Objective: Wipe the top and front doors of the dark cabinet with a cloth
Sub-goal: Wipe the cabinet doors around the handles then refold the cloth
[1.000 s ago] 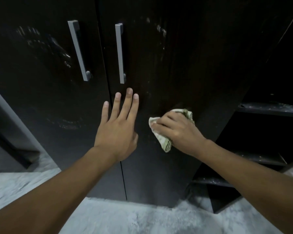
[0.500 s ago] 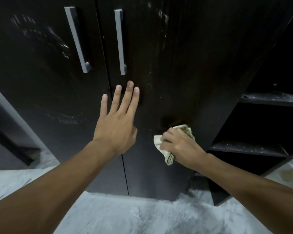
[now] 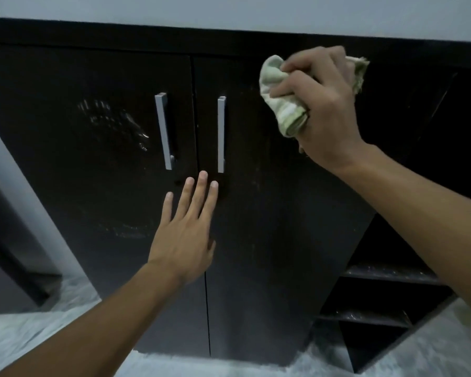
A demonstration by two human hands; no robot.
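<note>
The right hand's fingers (image 3: 297, 77) are curled round a bunched pale green cloth (image 3: 283, 104), holding it against the upper part of the right door (image 3: 269, 213), up and to the right of the right handle (image 3: 221, 134). The left hand (image 3: 185, 235) lies flat with straight fingers (image 3: 199, 197) just below that handle, across the seam between the two doors, holding nothing.

To do this stroke well, the cloth probably wants more face on the wood: spread the wad a little so a broad pad presses, not a knuckled lump. Work in overlapping passes down from the cabinet's top edge (image 3: 229, 36), and keep the flat left hand steadying the doors so they do not rattle.

The left door (image 3: 93, 172), left of the handle, shows whitish smears (image 3: 112, 123) that look unwiped. Faint streaks show on the right door below the cloth too.
</note>
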